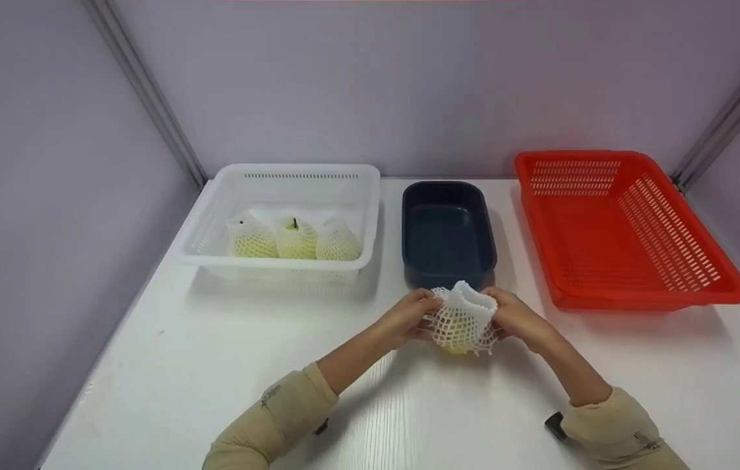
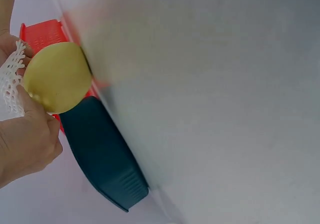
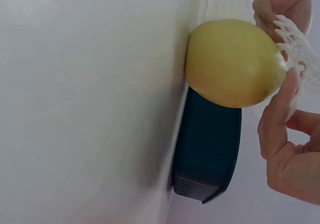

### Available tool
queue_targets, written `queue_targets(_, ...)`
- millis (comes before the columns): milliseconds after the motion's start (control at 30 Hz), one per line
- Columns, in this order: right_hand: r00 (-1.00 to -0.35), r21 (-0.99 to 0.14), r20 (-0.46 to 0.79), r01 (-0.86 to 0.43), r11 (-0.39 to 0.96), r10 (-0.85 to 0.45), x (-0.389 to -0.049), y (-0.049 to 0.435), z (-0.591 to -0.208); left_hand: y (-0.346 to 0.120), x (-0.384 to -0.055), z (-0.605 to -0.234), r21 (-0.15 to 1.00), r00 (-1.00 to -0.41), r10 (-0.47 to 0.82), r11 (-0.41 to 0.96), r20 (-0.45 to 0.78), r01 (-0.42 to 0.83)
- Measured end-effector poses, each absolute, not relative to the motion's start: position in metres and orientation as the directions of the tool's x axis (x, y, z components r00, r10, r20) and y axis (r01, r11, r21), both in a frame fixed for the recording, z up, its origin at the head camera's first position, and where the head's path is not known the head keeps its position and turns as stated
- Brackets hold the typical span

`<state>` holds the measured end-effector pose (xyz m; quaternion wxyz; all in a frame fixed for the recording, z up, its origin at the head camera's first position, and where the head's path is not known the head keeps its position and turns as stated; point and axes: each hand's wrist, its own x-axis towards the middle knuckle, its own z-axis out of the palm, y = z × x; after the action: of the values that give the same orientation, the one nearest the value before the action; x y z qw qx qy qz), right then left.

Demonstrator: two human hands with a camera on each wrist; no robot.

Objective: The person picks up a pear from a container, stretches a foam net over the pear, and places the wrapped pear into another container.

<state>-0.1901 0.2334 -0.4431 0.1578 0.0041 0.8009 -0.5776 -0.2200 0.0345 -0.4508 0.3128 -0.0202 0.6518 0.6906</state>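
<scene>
A yellow pear (image 3: 235,64) appears to stand on the table, its lower part bare in both wrist views. White foam netting (image 1: 464,320) is bunched around its upper part, the open rim pointing up. My left hand (image 1: 409,316) pinches the netting's edge from the left, and my right hand (image 1: 516,316) pinches the opposite edge. In the left wrist view, the left thumb and fingers (image 2: 35,102) lie close against the pear and netting. In the right wrist view, the right index finger (image 3: 280,109) reaches up beside the netting. The netting hides some fingertips.
Behind my hands is a dark blue tub (image 1: 448,235). A white basket (image 1: 278,263) at back left holds three netted pears (image 1: 296,240). At back right lies a red basket (image 1: 631,297). Walls (image 1: 370,85) enclose the table (image 1: 226,365) at the back and sides.
</scene>
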Motion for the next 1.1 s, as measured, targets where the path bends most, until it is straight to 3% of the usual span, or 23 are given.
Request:
queue_targets(267, -0.961, -0.875, -0.198, 0.084, 0.477, -0.194, -0.192, 0.231, -0.446, 0.028, -0.229, -0.457, 0.883, -0.776, 0.422, 0.201, -0.469, -0.424)
queue_targets(533, -0.949, -0.835, -0.184, 0.014, 0.55, -0.256, -0.196, 0.234, -0.451, 0.021, -0.235, -0.458, 0.887, -0.762, 0.468, 0.339, -0.447, -0.313)
queue_targets(633, -0.95, -0.778, -0.155, -0.052, 0.626, -0.272, -0.196, 0.237, -0.447, 0.018, -0.236, -0.456, 0.888, -0.778, 0.487, 0.418, -0.397, -0.191)
queue_targets(700, -0.95, -0.72, -0.112, -0.125, 0.682, -0.292, -0.196, 0.24, -0.443, 0.016, -0.236, -0.454, 0.864, -0.799, 0.508, 0.502, -0.322, -0.03)
queue_targets(867, -0.905, -0.635, -0.063, -0.289, 0.716, -0.421, -0.189, 0.251, -0.428, 0.012, -0.234, -0.442, 0.7, -0.776, 0.608, 0.628, -0.167, 0.34)
queue_targets(967, -0.867, -0.665, -0.068, -0.33, 0.67, -0.494, -0.185, 0.251, -0.421, 0.013, -0.229, -0.434, 0.659, -0.731, 0.666, 0.618, -0.151, 0.428)
queue_targets(1100, -0.846, -0.714, -0.031, -0.354, 0.604, -0.532, -0.185, 0.244, -0.42, 0.02, -0.223, -0.431, 0.66, -0.712, 0.695, 0.583, -0.103, 0.473)
